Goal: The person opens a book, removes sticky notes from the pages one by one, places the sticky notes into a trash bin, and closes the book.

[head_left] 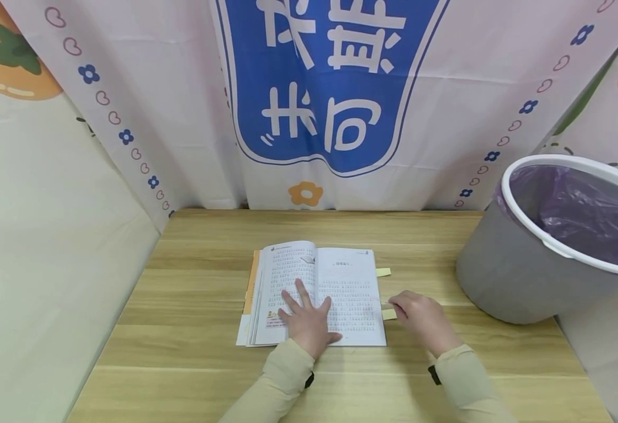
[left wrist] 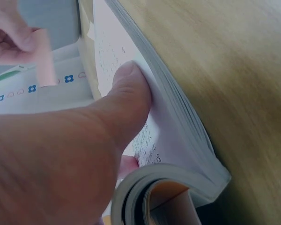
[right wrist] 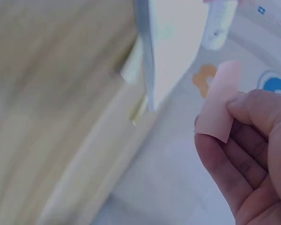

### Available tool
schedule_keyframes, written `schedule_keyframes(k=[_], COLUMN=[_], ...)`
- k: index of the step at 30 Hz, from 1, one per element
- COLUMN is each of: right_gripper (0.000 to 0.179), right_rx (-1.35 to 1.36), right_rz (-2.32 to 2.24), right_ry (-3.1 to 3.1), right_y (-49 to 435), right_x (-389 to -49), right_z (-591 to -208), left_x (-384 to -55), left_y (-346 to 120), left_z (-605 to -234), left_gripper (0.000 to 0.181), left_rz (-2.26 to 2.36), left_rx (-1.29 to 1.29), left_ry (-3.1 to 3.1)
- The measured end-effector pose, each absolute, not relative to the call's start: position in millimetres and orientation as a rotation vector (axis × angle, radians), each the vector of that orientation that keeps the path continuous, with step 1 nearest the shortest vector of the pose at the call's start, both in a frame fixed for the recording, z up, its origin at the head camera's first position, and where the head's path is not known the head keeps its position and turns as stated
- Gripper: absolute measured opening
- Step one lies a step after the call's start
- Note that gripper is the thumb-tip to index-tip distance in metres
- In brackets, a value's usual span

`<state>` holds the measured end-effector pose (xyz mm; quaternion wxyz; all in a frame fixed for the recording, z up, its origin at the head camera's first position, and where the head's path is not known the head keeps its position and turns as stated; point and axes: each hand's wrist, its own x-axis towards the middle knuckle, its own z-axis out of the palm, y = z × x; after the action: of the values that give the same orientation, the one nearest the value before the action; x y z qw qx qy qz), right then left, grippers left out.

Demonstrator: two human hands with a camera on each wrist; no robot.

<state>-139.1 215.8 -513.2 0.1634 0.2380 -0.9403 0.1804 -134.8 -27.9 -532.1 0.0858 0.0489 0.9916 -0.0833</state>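
An open book [head_left: 348, 294] with printed pages lies on the wooden table. My left hand [head_left: 309, 324] rests across its middle with the fingers spread, and the thumb [left wrist: 131, 86] presses a page near the lower edge. Just right of the book, my right hand [head_left: 419, 312] pinches a pale pink paper strip [right wrist: 220, 101] between thumb and fingers. The strip is held apart from the pages in the right wrist view. Two pale yellow page tabs, an upper tab [head_left: 383, 272] and a lower tab [head_left: 389, 315], stick out from the book's right edge.
A grey waste bin [head_left: 499, 270] with a purple liner stands at the right side of the table. Behind the table [head_left: 192, 282] hangs a white curtain [head_left: 192, 147] with a blue printed sign.
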Motion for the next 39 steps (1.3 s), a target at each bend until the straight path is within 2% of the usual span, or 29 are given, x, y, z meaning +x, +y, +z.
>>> schedule_keyframes(k=[12,17,22,32,39], right_gripper=[0.023,0.01,0.044,0.019,0.023], right_rx=[0.693,0.674,0.601,0.389,0.328], right_rz=[0.391,0.37,0.349,0.351,0.481], right_ry=[-2.411,-2.322,-2.207,-2.054,-2.025], right_y=[259.3,273.1,287.9,327.4,361.0], right_x=[-136.5,-130.8,-126.9,-123.2,-136.9], right_z=[-455.8,-426.9,-396.8,-337.0,-321.7], left_x=[-135.2,-135.2,-135.3,-135.6,-135.5], left_y=[-28.7,-29.1,-29.3,-29.5,-29.8], left_z=[-532.3,-533.0,-533.4,-535.3,-535.3], left_gripper=[0.093,0.092,0.092,0.093,0.092], left_rz=[-0.257,-0.253,-0.254,-0.255,-0.251], left_rx=[0.155,0.162,0.17,0.168,0.17], left_ry=[2.952,2.948,2.95,2.945,2.945])
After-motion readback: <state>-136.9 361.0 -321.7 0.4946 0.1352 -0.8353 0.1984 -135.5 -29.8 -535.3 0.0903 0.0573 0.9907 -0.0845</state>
